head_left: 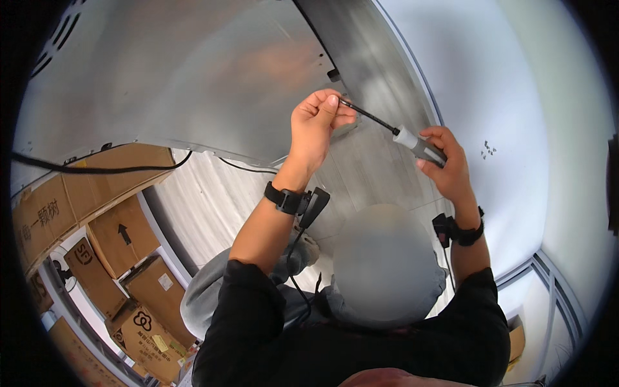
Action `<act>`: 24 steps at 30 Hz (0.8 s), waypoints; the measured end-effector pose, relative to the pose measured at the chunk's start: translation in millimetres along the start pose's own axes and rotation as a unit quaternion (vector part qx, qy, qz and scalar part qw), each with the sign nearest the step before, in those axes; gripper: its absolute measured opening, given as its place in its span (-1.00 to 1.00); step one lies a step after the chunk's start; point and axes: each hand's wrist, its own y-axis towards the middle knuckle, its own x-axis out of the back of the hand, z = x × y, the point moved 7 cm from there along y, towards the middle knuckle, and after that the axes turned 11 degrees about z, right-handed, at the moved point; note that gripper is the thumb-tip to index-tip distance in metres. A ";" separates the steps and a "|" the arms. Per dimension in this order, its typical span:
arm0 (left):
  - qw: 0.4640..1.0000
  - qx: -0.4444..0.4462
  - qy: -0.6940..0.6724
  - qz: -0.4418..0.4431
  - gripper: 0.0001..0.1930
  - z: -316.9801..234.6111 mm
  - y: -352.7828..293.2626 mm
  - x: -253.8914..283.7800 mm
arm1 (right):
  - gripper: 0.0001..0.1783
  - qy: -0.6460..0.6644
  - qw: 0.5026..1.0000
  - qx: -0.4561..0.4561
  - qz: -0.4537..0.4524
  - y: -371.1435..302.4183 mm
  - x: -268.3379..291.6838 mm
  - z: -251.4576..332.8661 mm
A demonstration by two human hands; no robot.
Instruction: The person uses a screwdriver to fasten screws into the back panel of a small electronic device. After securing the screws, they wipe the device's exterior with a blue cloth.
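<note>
I see open space over pale wood-look floor (345, 174), between left hand (316, 122) and right hand (448, 164). Slanting screwdriver with black shaft and grey handle (394, 131) spans both hands, bars straight crossing. Large grey metal casing (193, 84) blocks my way beyond left hand; smooth white surface (516, 193) bounds right side. Thick black cable (116, 170) crosses far left.

The person wears a black short-sleeved shirt (387, 353); beyond its sleeves (253, 284), a black left strap (282, 198) and right strap (469, 234), each bearing a dark box (314, 208) with a cable (294, 244); below it, faded grey-blue trousers (205, 300).
</note>
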 end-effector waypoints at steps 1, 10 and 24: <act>1.000 -0.006 -0.015 0.012 -0.82 -7.1 1.2 -3.0 | -0.57 0.026 1.000 0.005 0.004 3.1 0.2 3.0; 0.999 -0.032 -0.013 0.038 -0.78 -92.4 10.6 -23.2 | -0.61 0.074 0.994 -0.026 0.075 24.6 2.6 81.8; 0.984 0.179 0.011 0.013 -0.76 -38.0 -3.1 8.5 | -0.69 0.024 0.974 -0.225 0.018 6.6 -6.8 104.4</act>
